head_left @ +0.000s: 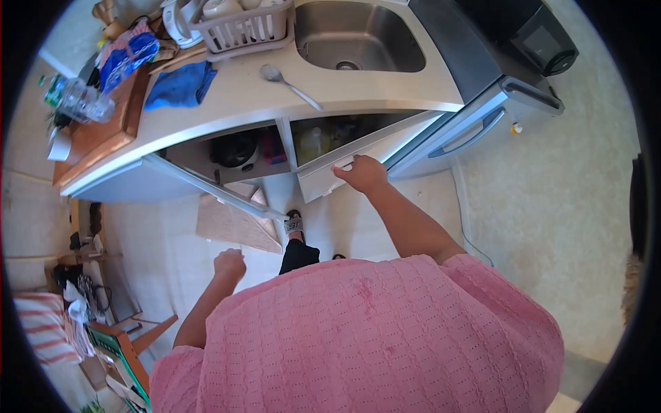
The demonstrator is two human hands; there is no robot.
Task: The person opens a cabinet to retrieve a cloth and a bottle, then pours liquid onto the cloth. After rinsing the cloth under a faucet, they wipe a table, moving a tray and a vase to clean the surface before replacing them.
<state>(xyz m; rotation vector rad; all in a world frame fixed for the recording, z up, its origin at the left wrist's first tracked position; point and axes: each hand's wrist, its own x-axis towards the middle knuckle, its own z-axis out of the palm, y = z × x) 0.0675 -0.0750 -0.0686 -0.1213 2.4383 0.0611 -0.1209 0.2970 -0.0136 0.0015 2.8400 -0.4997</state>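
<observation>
My right hand [361, 175] is at the handle on the upper edge of the right cabinet door [375, 155], fingers closed around it. This door stands partly open below the sink [361, 34]. The left cabinet door [213, 189] also stands ajar, and a dark rounded appliance [235, 150] shows inside. Low on the left, my left hand [230, 266] hangs over the floor with its fingers curled, touching nothing that I can make out. On the counter above lie a spoon [272, 73] and a blue cloth [180, 86].
A dish rack [244, 31] and a white kettle [180, 24] stand at the counter's back. Plastic bottles [79, 100] are by a wooden board [113, 131] on the left. A fridge [482, 117] adjoins the right door. Flat cardboard [234, 224] lies near my foot.
</observation>
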